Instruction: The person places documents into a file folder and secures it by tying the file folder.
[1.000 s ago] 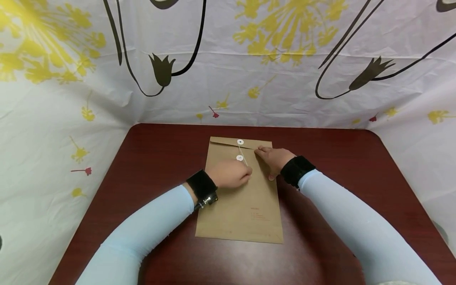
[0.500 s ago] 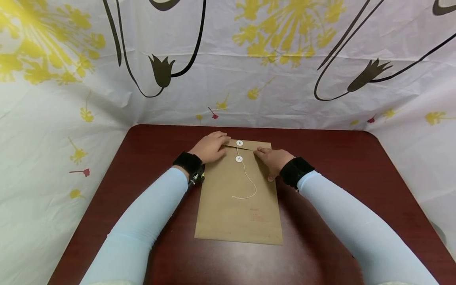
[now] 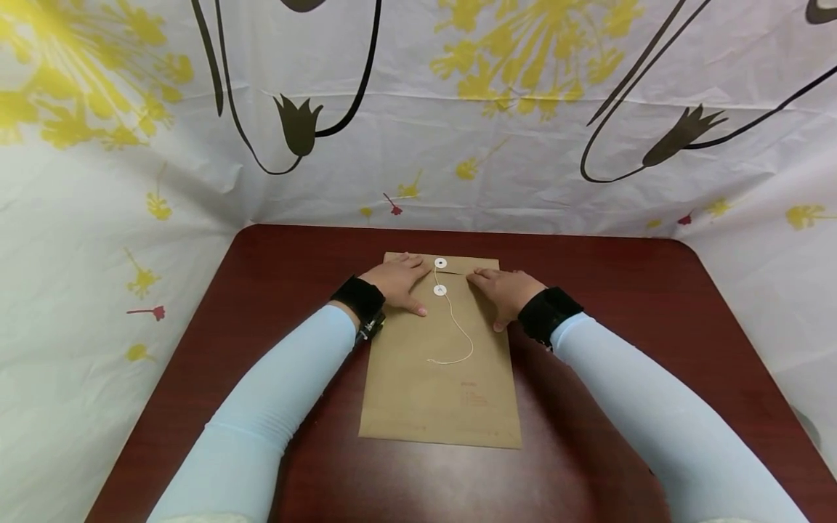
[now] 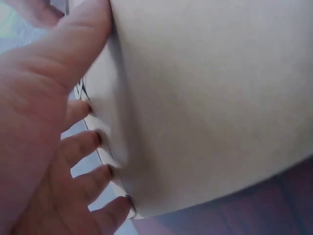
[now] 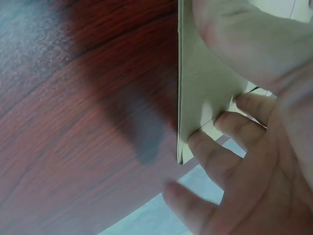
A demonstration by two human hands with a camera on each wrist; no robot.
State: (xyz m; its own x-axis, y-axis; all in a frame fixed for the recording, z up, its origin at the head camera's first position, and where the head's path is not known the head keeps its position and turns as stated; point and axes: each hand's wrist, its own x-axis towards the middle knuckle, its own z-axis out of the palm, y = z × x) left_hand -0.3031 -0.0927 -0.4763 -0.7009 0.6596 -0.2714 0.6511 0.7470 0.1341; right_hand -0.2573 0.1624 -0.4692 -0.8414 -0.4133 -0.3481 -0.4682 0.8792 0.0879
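Note:
A brown paper envelope [image 3: 431,399] lies flat on the table, its flap folded down at the far end. Two white button discs sit one above the other, the upper disc [image 3: 441,263] on the flap and the lower disc [image 3: 440,290] on the body. A thin white string [image 3: 463,333] joins them and trails loosely down the front in a curve. My left hand [image 3: 397,282] rests on the upper left, fingers spread along the flap edge and thumb on the body. At the upper right my right hand [image 3: 506,292] rests with fingertips on the flap edge [image 5: 205,125].
The dark red-brown wooden table [image 3: 294,261] has rounded far corners. A white patterned cloth [image 3: 523,181] hangs behind it and along both sides. Faint red print [image 3: 472,392] marks the envelope's lower right.
My left hand has let go of the string, moved to the flap's left side and spread out on the envelope. The string now lies loose. My right hand has stayed in place.

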